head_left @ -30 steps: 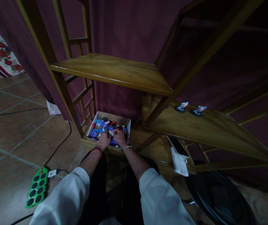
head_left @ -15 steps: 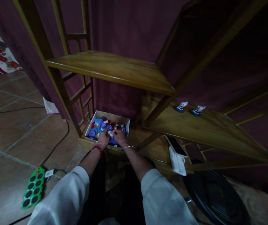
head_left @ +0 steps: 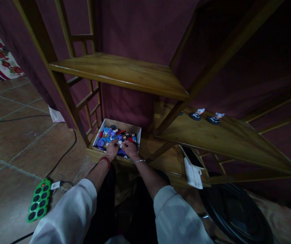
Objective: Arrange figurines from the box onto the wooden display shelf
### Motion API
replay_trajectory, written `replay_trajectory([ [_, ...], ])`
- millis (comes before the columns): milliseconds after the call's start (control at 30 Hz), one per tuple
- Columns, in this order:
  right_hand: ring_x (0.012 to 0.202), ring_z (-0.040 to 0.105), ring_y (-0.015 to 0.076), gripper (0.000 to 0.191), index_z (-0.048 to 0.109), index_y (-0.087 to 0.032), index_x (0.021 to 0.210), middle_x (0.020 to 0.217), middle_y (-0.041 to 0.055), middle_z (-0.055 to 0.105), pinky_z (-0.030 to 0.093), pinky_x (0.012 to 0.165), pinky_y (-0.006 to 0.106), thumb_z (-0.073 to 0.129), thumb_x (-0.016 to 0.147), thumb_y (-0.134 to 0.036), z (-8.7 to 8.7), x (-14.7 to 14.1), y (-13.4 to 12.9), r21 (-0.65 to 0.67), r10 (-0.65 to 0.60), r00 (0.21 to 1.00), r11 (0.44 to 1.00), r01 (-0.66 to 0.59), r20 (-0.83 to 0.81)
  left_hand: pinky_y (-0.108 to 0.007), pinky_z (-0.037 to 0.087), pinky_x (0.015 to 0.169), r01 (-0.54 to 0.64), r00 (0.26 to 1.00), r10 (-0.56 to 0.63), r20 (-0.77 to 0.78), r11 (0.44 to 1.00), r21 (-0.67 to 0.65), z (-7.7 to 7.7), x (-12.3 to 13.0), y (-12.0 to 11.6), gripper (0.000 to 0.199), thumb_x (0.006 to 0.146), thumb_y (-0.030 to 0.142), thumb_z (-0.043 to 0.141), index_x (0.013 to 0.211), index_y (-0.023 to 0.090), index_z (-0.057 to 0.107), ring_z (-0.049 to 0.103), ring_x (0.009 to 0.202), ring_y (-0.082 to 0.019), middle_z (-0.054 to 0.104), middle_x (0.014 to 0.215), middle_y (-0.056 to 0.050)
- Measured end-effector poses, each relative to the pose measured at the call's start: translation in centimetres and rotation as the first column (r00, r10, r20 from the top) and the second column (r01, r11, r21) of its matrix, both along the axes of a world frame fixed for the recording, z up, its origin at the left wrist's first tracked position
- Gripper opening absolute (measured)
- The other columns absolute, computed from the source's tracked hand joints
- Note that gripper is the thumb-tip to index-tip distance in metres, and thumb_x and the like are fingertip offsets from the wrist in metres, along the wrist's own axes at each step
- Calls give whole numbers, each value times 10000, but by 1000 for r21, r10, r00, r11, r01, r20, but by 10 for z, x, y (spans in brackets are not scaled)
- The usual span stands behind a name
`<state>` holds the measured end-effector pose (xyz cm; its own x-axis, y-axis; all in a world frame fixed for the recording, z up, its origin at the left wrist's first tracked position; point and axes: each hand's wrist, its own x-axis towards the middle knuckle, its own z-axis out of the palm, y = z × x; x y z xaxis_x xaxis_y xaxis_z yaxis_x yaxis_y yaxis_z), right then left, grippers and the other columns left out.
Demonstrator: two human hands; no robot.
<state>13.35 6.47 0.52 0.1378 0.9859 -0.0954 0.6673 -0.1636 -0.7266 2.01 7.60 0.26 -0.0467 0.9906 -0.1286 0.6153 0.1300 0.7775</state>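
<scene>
An open white box sits on the low wooden shelf, holding several small figures and round blue, purple and dark discs. Over its front part, my left hand has its fingers curled together, close to a small white figure. On the other side of that figure is my right hand, with its fingers pinched. What either hand grips is too small and dark to make out.
Two small figures on dark bases stand on the right shelf. A phone lies over a white object at lower right. An upper shelf board overhangs the box. A green power strip lies on the floor.
My left hand's fingers have drawn in from a more extended pose. My right hand has barely moved. The view has shifted slightly, and part of another dark base shows behind the shelf post.
</scene>
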Motion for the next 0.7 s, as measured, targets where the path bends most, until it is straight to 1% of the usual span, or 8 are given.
replay_trajectory([
  [133, 740, 606, 130, 164, 637, -226, 786, 738, -23, 666, 457, 723, 225, 483, 747, -186, 0, -1, 0, 8, 40, 999, 999, -40, 5, -262, 456, 757, 10, 1000, -10, -8, 1000, -16, 7, -4, -7, 368, 762, 167, 507, 1126, 180, 560, 603, 782, -142, 667, 827, -29],
  [267, 769, 603, 122, 170, 630, -207, 798, 785, -10, 663, 446, 751, 215, 465, 767, -187, 0, -2, -1, 68, 67, 997, 995, -69, 27, -269, 445, 774, 19, 999, -20, -46, 1000, -13, 11, -8, -17, 380, 788, 216, 482, 1160, 159, 535, 600, 837, -164, 666, 892, -65],
  [467, 842, 594, 130, 226, 614, -182, 932, 910, 24, 655, 432, 816, 241, 448, 784, -141, -2, -9, -3, 106, -3, 999, 994, -1, 42, -263, 420, 851, 30, 996, -27, -86, 999, 33, 12, -13, -24, 390, 791, 186, 463, 1174, 136, 520, 570, 976, -176, 621, 1072, -104],
  [600, 898, 578, 134, 244, 622, -193, 942, 954, 28, 648, 416, 856, 246, 450, 782, -127, 3, -7, 6, 170, 1, 997, 985, -13, 72, -276, 395, 901, 79, 988, -70, -136, 995, 67, 9, -12, -23, 381, 774, 167, 471, 1146, 125, 541, 542, 1031, -190, 598, 1111, -119],
  [700, 913, 572, 134, 270, 618, -196, 979, 989, 30, 635, 414, 864, 245, 448, 780, -128, 9, -5, 20, 186, 32, 995, 981, -49, 95, -279, 393, 902, 105, 979, -95, -182, 993, 46, 9, -10, -20, 360, 775, 161, 461, 1121, 142, 558, 546, 1025, -192, 602, 1104, -111],
])
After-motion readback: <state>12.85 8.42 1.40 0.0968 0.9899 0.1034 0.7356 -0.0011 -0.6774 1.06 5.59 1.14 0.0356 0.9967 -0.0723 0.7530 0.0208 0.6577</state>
